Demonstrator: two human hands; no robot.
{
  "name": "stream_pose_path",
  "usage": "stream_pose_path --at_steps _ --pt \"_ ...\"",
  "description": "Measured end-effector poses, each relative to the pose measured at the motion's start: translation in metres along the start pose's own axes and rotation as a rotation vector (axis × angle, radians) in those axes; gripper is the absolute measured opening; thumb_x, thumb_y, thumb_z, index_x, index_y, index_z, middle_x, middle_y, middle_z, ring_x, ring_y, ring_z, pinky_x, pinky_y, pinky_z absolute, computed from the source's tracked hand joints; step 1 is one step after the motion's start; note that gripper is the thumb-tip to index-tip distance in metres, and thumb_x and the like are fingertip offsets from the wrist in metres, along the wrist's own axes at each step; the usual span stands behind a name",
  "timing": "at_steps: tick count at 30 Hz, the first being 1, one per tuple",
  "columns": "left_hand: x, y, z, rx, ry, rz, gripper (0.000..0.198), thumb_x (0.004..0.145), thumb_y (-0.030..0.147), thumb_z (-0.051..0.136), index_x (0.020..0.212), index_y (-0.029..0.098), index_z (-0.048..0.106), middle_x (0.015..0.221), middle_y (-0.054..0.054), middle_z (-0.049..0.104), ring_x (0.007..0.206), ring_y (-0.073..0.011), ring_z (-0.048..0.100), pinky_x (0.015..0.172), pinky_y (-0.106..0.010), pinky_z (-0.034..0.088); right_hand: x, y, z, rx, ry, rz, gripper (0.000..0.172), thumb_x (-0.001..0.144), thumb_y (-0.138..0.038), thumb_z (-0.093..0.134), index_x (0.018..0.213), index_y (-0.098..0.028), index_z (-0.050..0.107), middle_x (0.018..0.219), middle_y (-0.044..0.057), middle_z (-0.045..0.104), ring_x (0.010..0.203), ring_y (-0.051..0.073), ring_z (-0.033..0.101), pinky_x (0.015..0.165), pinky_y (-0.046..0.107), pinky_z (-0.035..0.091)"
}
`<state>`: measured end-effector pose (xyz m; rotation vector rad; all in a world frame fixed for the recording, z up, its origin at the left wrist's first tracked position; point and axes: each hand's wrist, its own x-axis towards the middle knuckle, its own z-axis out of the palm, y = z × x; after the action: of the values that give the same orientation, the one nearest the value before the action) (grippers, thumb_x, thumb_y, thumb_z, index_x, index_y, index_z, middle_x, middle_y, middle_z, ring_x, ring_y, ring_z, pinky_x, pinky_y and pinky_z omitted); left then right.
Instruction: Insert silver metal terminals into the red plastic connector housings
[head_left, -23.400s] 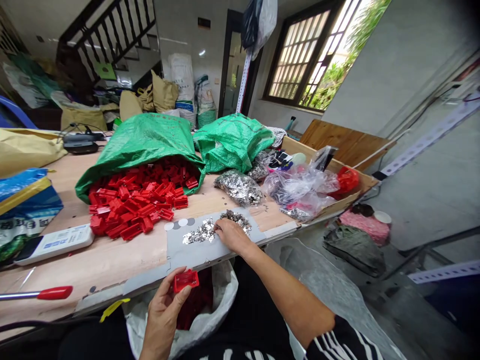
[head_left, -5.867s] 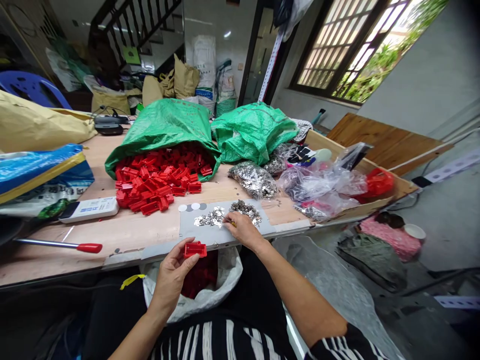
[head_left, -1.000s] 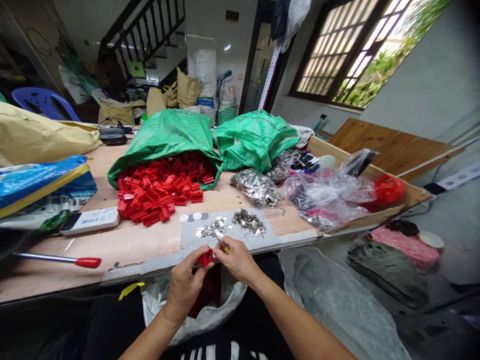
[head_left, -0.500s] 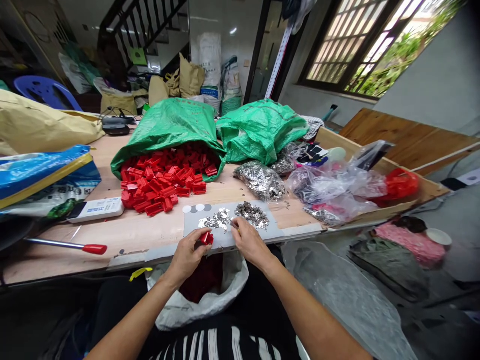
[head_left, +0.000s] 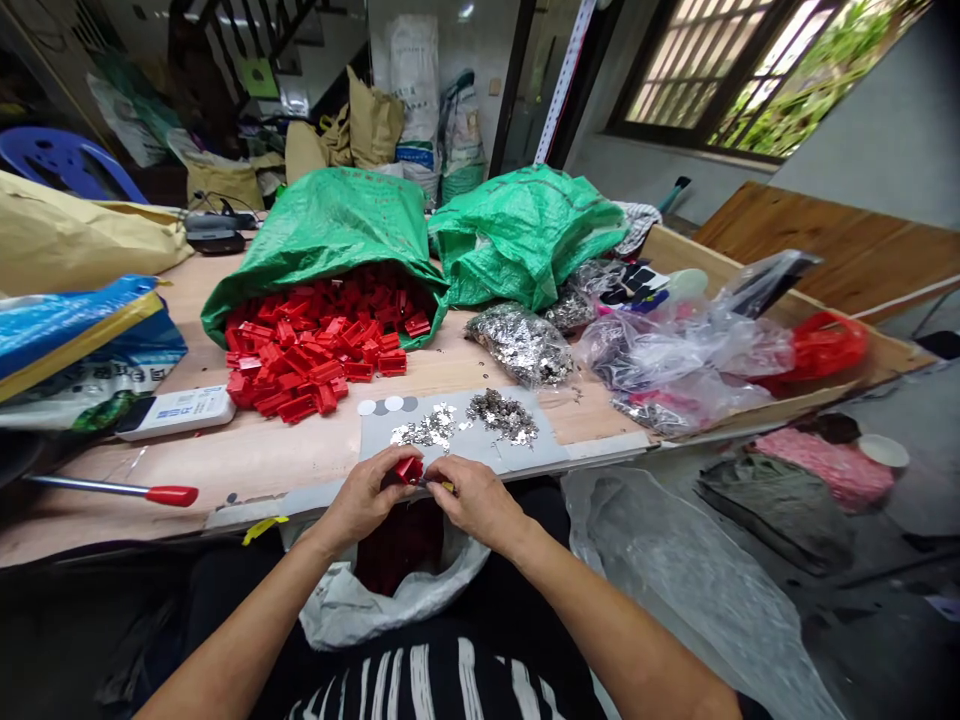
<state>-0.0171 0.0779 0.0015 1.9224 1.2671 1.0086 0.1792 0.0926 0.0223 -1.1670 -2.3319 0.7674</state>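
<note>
My left hand (head_left: pixel 365 497) pinches a small red plastic piece (head_left: pixel 409 468) at the table's near edge. Touching that piece from the right, my right hand (head_left: pixel 474 500) is closed on a small tool with a yellow tip (head_left: pixel 447 487). Just beyond both hands, small silver metal parts (head_left: pixel 465 422) lie scattered on a grey sheet (head_left: pixel 525 452). A white bag (head_left: pixel 360 605) with red pieces inside hangs open below my hands, over my lap.
A heap of red pieces (head_left: pixel 315 345) spills from a green sack (head_left: pixel 330 225); a second green sack (head_left: pixel 525 230) lies beside it. A bag of silver parts (head_left: pixel 517 345), clear plastic bags (head_left: pixel 675 360), a white remote (head_left: pixel 176 410) and a red-handled screwdriver (head_left: pixel 142 490) lie on the wooden table (head_left: pixel 247 460).
My right hand has come back from the silver parts on the grey sheet to the red piece in my left hand. Both hands have drawn slightly toward me.
</note>
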Motion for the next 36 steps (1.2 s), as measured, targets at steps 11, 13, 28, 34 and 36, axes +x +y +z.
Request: stream_pose_path --at_steps 11,13,28,34,36 --pt "0.001 -0.003 -0.001 -0.005 -0.037 0.001 0.036 0.08 0.017 0.061 0.115 0.026 0.06 0.11 -0.005 0.069 0.103 -0.0194 0.064 0.092 -0.035 0.049 0.0 0.003 -0.001 -0.038 -0.012 0.002 0.014 0.085 -0.013 0.056 0.095 -0.021 0.064 0.09 0.003 0.066 0.083 0.016 0.061 0.075 0.026 0.043" --pt "0.001 -0.003 -0.001 -0.005 -0.039 0.005 0.036 0.08 0.018 0.061 0.115 0.026 0.06 0.111 -0.005 0.069 0.104 -0.0199 0.064 0.092 -0.036 0.049 0.0 0.002 -0.001 -0.074 -0.016 0.01 0.015 0.085 -0.013 0.057 0.096 -0.021 0.064 0.092 0.004 0.065 0.086 0.017 0.061 0.075 0.026 0.044" --pt "-0.002 -0.009 0.004 0.018 -0.026 0.041 0.043 0.083 0.013 0.059 0.123 0.027 0.056 0.113 -0.005 0.07 0.11 -0.0211 0.062 0.103 -0.042 0.042 0.002 -0.029 0.001 -0.391 -0.153 0.129 0.023 0.091 -0.011 0.044 0.104 -0.022 0.059 0.097 0.005 0.063 0.087 0.018 0.062 0.068 0.025 0.044" --pt "-0.002 -0.002 0.008 -0.061 0.035 -0.059 0.043 0.077 0.01 0.062 0.117 0.028 0.063 0.109 -0.004 0.071 0.102 -0.0214 0.064 0.092 -0.037 0.047 -0.001 -0.029 0.008 -0.354 -0.069 0.143 0.02 0.092 -0.013 0.042 0.102 -0.021 0.057 0.097 0.004 0.063 0.085 0.017 0.062 0.068 0.026 0.044" --pt "-0.004 0.003 0.008 -0.102 0.067 -0.085 0.038 0.076 0.012 0.064 0.111 0.026 0.064 0.103 -0.004 0.071 0.094 -0.0203 0.065 0.087 -0.035 0.049 -0.005 -0.025 0.007 -0.292 -0.038 0.122 0.017 0.092 -0.016 0.044 0.103 -0.021 0.056 0.098 0.005 0.062 0.087 0.018 0.061 0.071 0.026 0.044"
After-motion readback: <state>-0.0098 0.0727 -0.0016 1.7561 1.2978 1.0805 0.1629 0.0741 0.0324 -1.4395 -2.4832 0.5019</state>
